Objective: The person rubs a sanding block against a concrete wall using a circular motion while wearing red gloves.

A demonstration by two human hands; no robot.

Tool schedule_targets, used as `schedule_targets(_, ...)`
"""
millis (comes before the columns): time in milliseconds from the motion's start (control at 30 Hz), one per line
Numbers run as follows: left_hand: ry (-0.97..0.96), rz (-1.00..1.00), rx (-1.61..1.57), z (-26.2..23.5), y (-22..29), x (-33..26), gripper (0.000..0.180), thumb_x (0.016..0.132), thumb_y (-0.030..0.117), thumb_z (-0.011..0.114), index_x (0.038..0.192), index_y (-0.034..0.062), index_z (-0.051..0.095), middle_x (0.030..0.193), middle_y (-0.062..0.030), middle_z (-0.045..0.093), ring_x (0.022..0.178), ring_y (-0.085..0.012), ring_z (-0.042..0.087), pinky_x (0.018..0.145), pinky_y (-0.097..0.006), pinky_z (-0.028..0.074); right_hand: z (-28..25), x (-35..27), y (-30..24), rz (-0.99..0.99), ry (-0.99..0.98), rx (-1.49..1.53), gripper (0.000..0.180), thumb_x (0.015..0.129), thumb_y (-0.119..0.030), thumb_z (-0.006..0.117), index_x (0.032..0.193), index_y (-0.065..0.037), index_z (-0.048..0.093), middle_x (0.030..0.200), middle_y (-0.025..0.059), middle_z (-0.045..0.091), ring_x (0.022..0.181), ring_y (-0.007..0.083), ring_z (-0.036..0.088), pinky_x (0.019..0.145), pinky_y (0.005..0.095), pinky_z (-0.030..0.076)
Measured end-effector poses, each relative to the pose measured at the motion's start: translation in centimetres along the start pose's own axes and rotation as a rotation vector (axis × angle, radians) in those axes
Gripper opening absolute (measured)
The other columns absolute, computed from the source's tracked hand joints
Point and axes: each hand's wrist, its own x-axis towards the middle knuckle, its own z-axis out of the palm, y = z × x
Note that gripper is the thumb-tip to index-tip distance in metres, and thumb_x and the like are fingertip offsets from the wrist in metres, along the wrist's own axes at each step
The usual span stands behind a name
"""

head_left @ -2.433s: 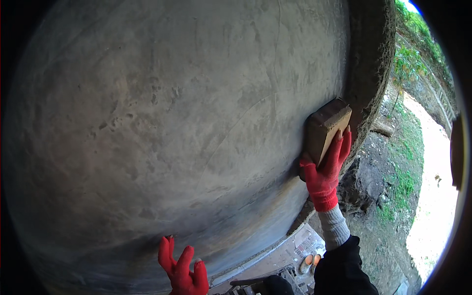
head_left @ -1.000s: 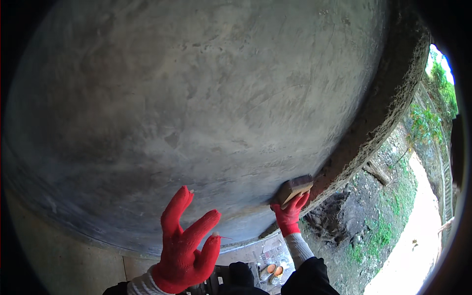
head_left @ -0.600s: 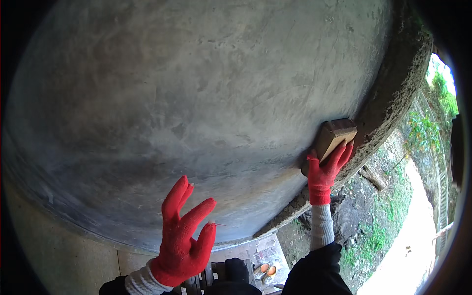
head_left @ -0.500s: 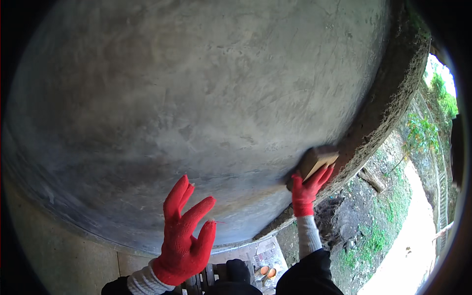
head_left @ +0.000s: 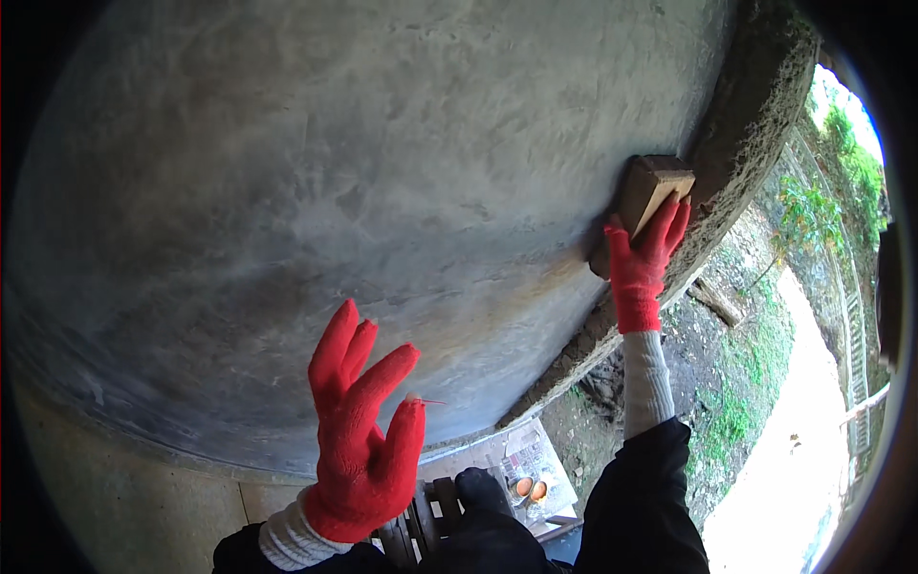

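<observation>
A large curved wall (head_left: pixel 382 191) of mottled grey plaster fills most of the view. My right hand (head_left: pixel 643 263), in a red glove with bare fingertips, grips a wooden block (head_left: pixel 639 206) that has dark brown sides and a pale outer face. The block lies against the plaster beside the rough raised border at the right. What its underside looks like is hidden. My left hand (head_left: pixel 366 430), in a matching red glove, is raised at the lower middle, palm facing the wall, fingers spread and holding nothing. A loose red thread sticks out near one fingertip.
A rough brown border (head_left: pixel 751 115) edges the plaster on the right. Below lie dark wooden slats (head_left: pixel 421 521) and a papered surface (head_left: pixel 564 474) bearing two small orange-brown objects (head_left: pixel 523 487). Outside are grassy ground, a log (head_left: pixel 715 302), a shrub (head_left: pixel 808 218) and a bright path.
My right hand has moved the block upward and slightly right along the plaster's edge. My left hand stays spread and has shifted only slightly upward.
</observation>
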Motion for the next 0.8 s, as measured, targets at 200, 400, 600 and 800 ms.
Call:
schedule_targets(200, -0.005, 0.017, -0.040, 0.3, 1.4, -0.2, 0.040, 0.081, -0.005, 0.055, 0.120, -0.0006, 0.053, 0.145, -0.0247, 0.021, 0.134, -0.0384, 0.027, 0.106, -0.050, 0.031, 2.5, -18.8, 5.6, 0.042, -0.188, -0.052, 0.113, 0.062, -0.030, 0.079, 0.144, -0.002, 0.008, 0.143, 0.0390, 0.009, 0.131, 0.0565, 0.017, 0.105, 0.0574, 0.027)
schedule_targets(400, -0.029, -0.068, -0.003, -0.4, 1.2, -1.0, 0.037, 0.082, -0.004, 0.054, 0.119, -0.0006, 0.054, 0.146, -0.0226, 0.020, 0.134, -0.0366, 0.027, 0.107, -0.049, 0.030, 1.9, -15.5, 4.0, 0.050, -0.176, -0.050, 0.111, 0.063, -0.028, 0.080, 0.145, -0.003, 0.009, 0.144, 0.0386, 0.008, 0.131, 0.0544, 0.020, 0.105, 0.0547, 0.028)
schedule_targets(600, -0.019, -0.054, 0.010, 0.7, 0.2, -0.1, 0.037, 0.083, -0.006, 0.053, 0.119, -0.0004, 0.053, 0.147, -0.0218, 0.019, 0.134, -0.0351, 0.027, 0.107, -0.047, 0.029, -0.1, -0.2, 0.7, -0.032, 0.021, -0.005, 0.094, 0.071, -0.022, 0.076, 0.145, -0.006, 0.021, 0.146, 0.0319, 0.014, 0.131, 0.0493, 0.024, 0.105, 0.0507, 0.029)
schedule_targets(800, -0.010, -0.058, -0.002, 1.5, -0.7, 0.1, 0.037, 0.083, -0.006, 0.054, 0.119, 0.0007, 0.054, 0.147, -0.0204, 0.020, 0.134, -0.0341, 0.028, 0.107, -0.046, 0.030, 3.2, -20.7, 5.2, 0.158, -0.205, -0.015, 0.109, 0.066, -0.031, 0.077, 0.146, -0.006, 0.006, 0.143, 0.0398, 0.005, 0.131, 0.0583, 0.014, 0.104, 0.0612, 0.024)
